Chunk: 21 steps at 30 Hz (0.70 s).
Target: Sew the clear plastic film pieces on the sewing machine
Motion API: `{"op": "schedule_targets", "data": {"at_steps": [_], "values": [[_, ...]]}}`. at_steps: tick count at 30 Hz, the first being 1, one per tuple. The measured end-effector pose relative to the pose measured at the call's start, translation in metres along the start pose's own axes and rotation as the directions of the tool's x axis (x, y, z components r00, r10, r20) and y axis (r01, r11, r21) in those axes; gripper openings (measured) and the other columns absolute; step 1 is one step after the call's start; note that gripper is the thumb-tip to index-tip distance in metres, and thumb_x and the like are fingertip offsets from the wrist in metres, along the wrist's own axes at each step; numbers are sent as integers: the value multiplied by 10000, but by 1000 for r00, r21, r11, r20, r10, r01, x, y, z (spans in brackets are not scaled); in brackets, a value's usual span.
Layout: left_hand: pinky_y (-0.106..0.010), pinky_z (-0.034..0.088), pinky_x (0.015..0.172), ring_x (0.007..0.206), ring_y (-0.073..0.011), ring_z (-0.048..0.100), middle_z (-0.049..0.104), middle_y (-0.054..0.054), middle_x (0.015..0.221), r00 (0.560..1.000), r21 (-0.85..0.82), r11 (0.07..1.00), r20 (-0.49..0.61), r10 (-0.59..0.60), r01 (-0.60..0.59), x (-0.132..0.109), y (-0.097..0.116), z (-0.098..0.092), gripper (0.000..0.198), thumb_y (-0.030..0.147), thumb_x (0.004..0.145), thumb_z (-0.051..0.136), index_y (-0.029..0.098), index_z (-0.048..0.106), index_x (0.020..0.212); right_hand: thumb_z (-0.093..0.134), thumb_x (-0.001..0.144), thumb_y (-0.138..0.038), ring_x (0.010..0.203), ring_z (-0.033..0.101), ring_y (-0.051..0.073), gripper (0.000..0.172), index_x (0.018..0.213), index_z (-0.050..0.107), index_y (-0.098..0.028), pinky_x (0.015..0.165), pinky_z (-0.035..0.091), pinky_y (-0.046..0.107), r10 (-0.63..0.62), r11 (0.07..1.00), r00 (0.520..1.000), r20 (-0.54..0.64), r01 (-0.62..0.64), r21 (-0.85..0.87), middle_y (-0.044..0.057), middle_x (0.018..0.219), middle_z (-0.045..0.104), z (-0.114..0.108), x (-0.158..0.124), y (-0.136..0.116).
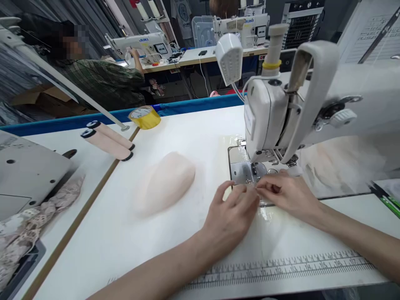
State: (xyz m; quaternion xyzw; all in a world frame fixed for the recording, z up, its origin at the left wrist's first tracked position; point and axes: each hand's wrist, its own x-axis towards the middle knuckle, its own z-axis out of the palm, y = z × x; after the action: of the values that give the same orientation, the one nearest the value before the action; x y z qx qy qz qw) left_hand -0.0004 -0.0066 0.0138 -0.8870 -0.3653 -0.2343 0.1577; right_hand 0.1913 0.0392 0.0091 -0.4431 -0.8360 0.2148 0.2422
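My left hand (233,212) is at the front of the sewing machine (265,116), its fingers bent and its fingertips close to my right hand's. My right hand (289,193) pinches thumb and forefinger together just in front of the metal needle plate (245,171). Whatever lies between the fingertips is too small or too sheer to make out. A pale beige moulded cup (171,181) with sheer fabric around it rests on the white table to the left of my hands. More sheer beige fabric (340,160) lies under the machine's arm.
Two pink thread spools (108,143) and a yellow tape roll (145,118) are at the back left. Lace trim (40,221) lies at far left. Green-handled tweezers (387,200) are at right, a printed ruler (275,268) in front. Beyond, a person (100,79) works at another machine.
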Motion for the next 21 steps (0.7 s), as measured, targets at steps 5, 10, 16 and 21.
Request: {"op": "schedule_targets", "data": {"at_steps": [5, 10, 16, 21], "values": [[-343, 384, 901, 1095, -185, 493, 603, -35, 1225, 995, 90, 995, 94, 27, -36, -7, 6, -3, 223, 252, 935, 487, 160, 641, 1067, 490, 936, -329, 614, 608, 191, 197, 839, 646, -258, 657, 496, 374, -106, 994, 992, -69, 106, 0, 0, 692, 640, 3, -4, 12], [-364, 371, 915, 1122, -187, 497, 615, -20, 1221, 991, 41, 999, 135, -11, 6, -5, 4, -3, 269, 298, 953, 460, 172, 612, 1136, 479, 945, -402, 846, 629, 265, 244, 1082, 644, -286, 790, 504, 474, -160, 983, 974, -162, 143, -113, 54, 864, 670, 2, -7, 18], [-373, 334, 926, 1127, -190, 512, 630, -31, 1209, 992, -32, 999, 122, -31, 35, -4, 1, 1, 255, 252, 946, 474, 167, 597, 1152, 389, 990, -340, 1111, 536, 305, 352, 1303, 514, -238, 927, 409, 559, -141, 967, 989, -31, 131, -219, 109, 1135, 621, 0, -6, 4], [-373, 333, 924, 1118, -186, 522, 634, -25, 1203, 994, -49, 998, 101, -32, 38, -5, 1, 2, 247, 255, 931, 502, 172, 596, 1144, 385, 996, -351, 1130, 525, 296, 361, 1329, 485, -257, 940, 401, 547, -118, 970, 993, -18, 112, -217, 98, 1219, 584, 0, -6, 1]]}}
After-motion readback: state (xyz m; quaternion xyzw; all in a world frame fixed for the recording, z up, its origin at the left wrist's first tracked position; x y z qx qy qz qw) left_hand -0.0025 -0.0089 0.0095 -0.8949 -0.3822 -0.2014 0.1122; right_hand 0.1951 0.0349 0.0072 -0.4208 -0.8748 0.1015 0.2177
